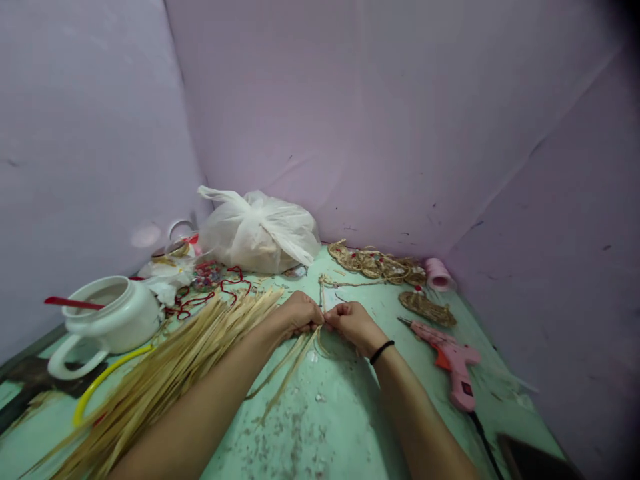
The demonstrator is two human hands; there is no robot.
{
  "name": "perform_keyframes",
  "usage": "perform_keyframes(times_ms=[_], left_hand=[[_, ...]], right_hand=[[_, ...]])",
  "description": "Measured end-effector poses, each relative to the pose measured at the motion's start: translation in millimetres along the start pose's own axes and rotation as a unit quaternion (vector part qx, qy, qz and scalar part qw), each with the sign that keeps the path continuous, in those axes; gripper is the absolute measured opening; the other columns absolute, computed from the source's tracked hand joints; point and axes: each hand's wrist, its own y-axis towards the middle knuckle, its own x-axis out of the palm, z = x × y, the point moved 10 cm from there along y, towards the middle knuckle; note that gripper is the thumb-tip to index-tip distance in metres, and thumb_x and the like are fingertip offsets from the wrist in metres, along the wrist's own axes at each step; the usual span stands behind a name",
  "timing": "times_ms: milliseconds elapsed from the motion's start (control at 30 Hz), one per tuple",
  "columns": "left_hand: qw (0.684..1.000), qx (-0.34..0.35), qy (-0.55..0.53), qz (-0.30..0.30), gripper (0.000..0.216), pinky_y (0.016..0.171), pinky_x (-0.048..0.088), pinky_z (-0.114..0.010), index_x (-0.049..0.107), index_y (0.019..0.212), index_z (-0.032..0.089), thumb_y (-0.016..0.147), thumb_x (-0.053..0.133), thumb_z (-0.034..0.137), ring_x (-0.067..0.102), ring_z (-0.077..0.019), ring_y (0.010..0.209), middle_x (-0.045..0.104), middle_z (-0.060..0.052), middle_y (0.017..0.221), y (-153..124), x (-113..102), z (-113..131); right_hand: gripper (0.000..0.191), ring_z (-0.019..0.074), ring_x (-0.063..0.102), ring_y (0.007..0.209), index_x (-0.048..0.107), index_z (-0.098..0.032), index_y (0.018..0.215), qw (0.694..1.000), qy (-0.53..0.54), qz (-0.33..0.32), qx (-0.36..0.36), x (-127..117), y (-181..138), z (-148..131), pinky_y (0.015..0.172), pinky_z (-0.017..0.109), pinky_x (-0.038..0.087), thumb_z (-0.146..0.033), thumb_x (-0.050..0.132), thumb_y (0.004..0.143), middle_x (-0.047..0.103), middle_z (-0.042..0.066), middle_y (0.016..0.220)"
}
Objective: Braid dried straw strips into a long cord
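Observation:
Mid-table, my left hand is closed in a pinch on dry straw strands, whose loose ends trail down toward me. My right hand, a black band at its wrist, pinches the same strands, fingertips almost touching the left ones. A thin twisted straw cord runs up from between the hands and bends right along the table. Fingers hide the exact point where the strands meet. Beside and partly under my left forearm lies a large bundle of dry straw.
At left stand a white pot with a red stick and a yellow hoop. A tied plastic bag sits behind. To the right are woven straw pieces, a straw sole shape, a pink spool and a corded pink glue gun.

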Motion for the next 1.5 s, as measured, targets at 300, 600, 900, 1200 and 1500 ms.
perform_keyframes(times_ms=[300, 600, 900, 1200, 1500], left_hand=[[0.999, 0.011, -0.019, -0.038, 0.004, 0.030, 0.014, -0.018, 0.052, 0.048, 0.013, 0.050, 0.050, 0.016, 0.026, -0.0041, 0.028, 0.039, 0.005, 0.035, 14, 2, -11], [0.997, 0.029, -0.046, -0.054, 0.003, 0.030, 0.013, -0.019, 0.051, 0.049, 0.013, 0.052, 0.050, 0.013, 0.025, -0.0042, 0.027, 0.040, 0.004, 0.035, 14, 5, -6], [0.998, 0.022, -0.022, -0.051, 0.009, 0.031, 0.014, -0.019, 0.046, 0.047, 0.014, 0.053, 0.052, 0.014, 0.024, -0.0040, 0.026, 0.035, 0.005, 0.032, 13, 4, -8], [0.998, 0.041, -0.013, -0.043, 0.003, 0.033, 0.012, -0.018, 0.049, 0.051, 0.014, 0.051, 0.051, 0.014, 0.025, -0.0032, 0.029, 0.037, 0.006, 0.036, 20, 2, -10], [0.998, 0.034, -0.045, -0.039, 0.003, 0.032, 0.012, -0.018, 0.048, 0.050, 0.013, 0.052, 0.049, 0.012, 0.024, -0.0028, 0.027, 0.036, 0.006, 0.034, 15, 4, -3]], right_hand=[[0.017, 0.0036, 0.020, 0.034, 0.048, -0.014, 0.052, 1.000, 0.020, 0.013, -0.012, 1, -7, -1, 0.038, 0.020, 0.015, -0.022, 0.050, 0.067, 0.030, -0.009, 0.036], [0.016, 0.0031, 0.026, 0.038, 0.051, -0.013, 0.062, 0.998, 0.043, -0.030, -0.029, 4, -13, -7, 0.039, 0.019, 0.016, -0.027, 0.058, 0.062, 0.049, -0.004, 0.047], [0.012, 0.0036, 0.033, 0.038, 0.052, -0.012, 0.069, 0.995, -0.023, -0.100, 0.015, 21, -22, -1, 0.039, 0.017, 0.023, -0.014, 0.058, 0.059, 0.050, -0.005, 0.047], [0.014, 0.0054, 0.035, 0.043, 0.054, -0.013, 0.062, 0.966, -0.206, -0.153, -0.038, 7, -24, -1, 0.044, 0.017, 0.026, -0.007, 0.042, 0.067, 0.043, -0.005, 0.046], [0.014, 0.0087, 0.049, 0.049, 0.056, -0.012, 0.062, 0.997, -0.059, -0.041, 0.008, 1, -20, -13, 0.048, 0.019, 0.038, -0.018, 0.048, 0.072, 0.057, 0.001, 0.055]])
